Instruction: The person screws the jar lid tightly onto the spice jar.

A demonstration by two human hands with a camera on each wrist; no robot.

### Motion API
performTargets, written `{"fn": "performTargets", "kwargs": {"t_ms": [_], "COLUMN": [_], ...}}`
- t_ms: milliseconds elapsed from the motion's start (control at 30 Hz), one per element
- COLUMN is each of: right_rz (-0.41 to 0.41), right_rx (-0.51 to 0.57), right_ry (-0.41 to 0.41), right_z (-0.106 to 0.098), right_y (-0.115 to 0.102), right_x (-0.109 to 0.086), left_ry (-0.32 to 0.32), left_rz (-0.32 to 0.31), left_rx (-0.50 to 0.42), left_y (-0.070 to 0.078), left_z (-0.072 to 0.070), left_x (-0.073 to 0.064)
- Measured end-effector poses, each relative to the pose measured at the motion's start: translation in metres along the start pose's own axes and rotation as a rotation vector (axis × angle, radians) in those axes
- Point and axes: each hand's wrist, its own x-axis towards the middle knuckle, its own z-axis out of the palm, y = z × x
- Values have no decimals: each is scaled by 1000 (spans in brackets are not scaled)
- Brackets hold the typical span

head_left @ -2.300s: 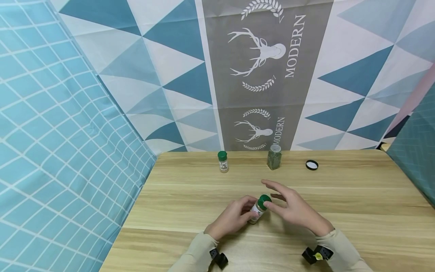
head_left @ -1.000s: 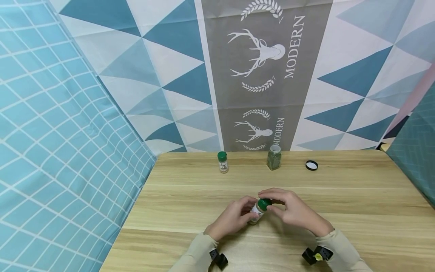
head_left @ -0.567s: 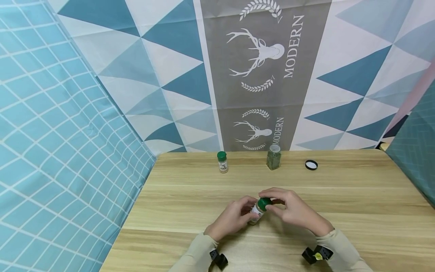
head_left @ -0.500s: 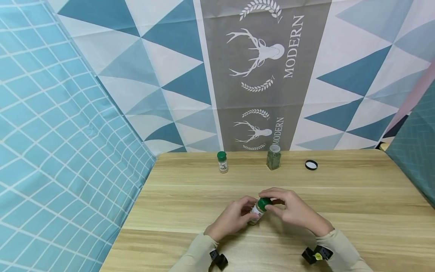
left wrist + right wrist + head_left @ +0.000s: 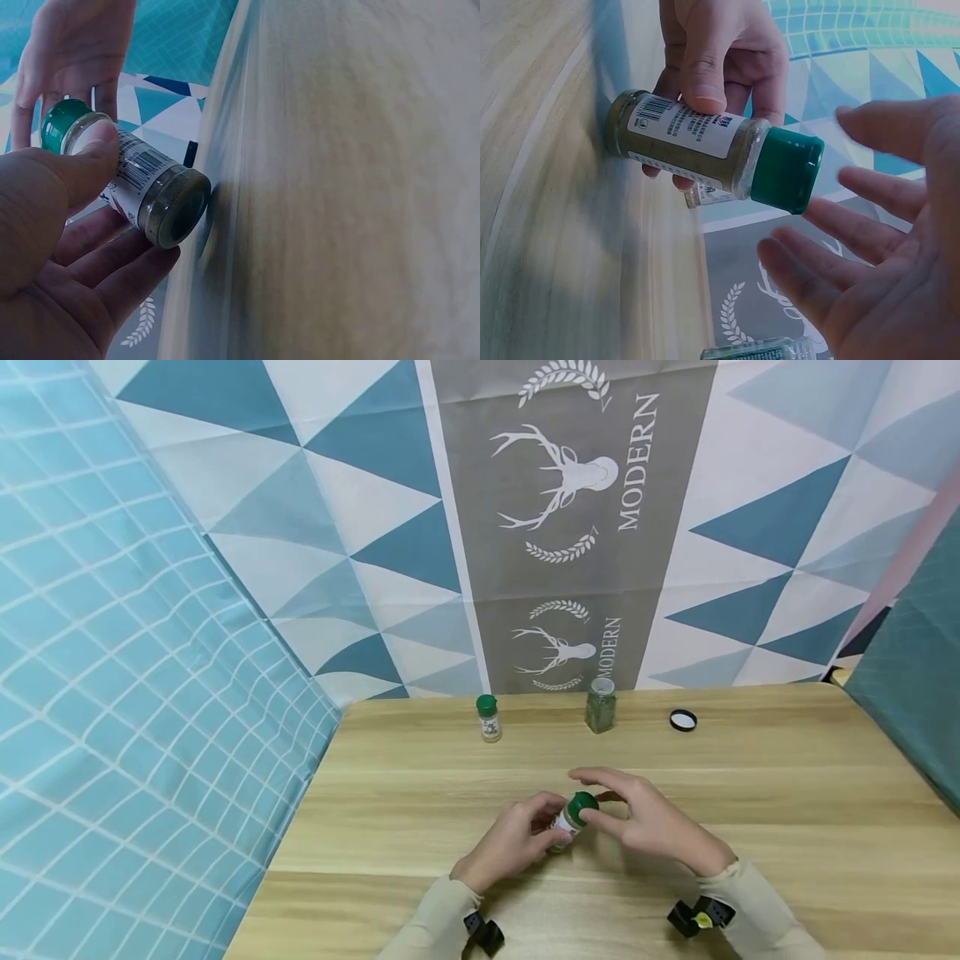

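Note:
A clear spice jar [image 5: 686, 142] with a green cap [image 5: 786, 171] and a white printed label leans at a tilt, its brownish contents visible. My left hand [image 5: 512, 841] holds it round the body; in the left wrist view the thumb presses across the label and the fingers lie under the jar. Around the cap, my right hand [image 5: 647, 820] has its fingers loosely spread. In the right wrist view its thumb stands apart from the cap, and the fingers lie close to the cap without gripping it. Whether a fingertip touches the cap I cannot tell.
On the wooden table [image 5: 390, 810], a smaller green-capped spice bottle [image 5: 489, 719] stands at the back. Right of it is an uncapped glass jar [image 5: 601, 706] of green herbs. A black-rimmed lid [image 5: 682, 720] lies farther right. Patterned cloth [image 5: 570, 552] hangs behind the table.
My right fingers closed round the green cap after 2.3 s ago, and now they have spread away from it. The left hand keeps its hold on the jar. The head view has shifted slightly.

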Motion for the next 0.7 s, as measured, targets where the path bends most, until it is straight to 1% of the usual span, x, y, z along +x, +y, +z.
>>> {"fn": "performTargets", "kwargs": {"t_ms": [133, 333, 467, 567, 700], "right_rz": [8, -70, -99, -94, -94], "right_rx": [-24, -57, -63, -81, -142], "right_ry": [-7, -9, -36, -52, -45], "right_z": [-3, -8, -7, -5, -2], "right_y": [-1, -3, -4, -4, -4], "right_x": [0, 0, -1, -1, -2], "left_ry": [1, 0, -1, 0, 1], "left_rz": [-7, 2, 15, 21, 25], "left_rx": [2, 13, 11, 14, 24], "left_y": [-1, -3, -3, -3, -3], "left_z": [-1, -1, -2, -2, -2], "left_x": [0, 0, -1, -1, -1]}}
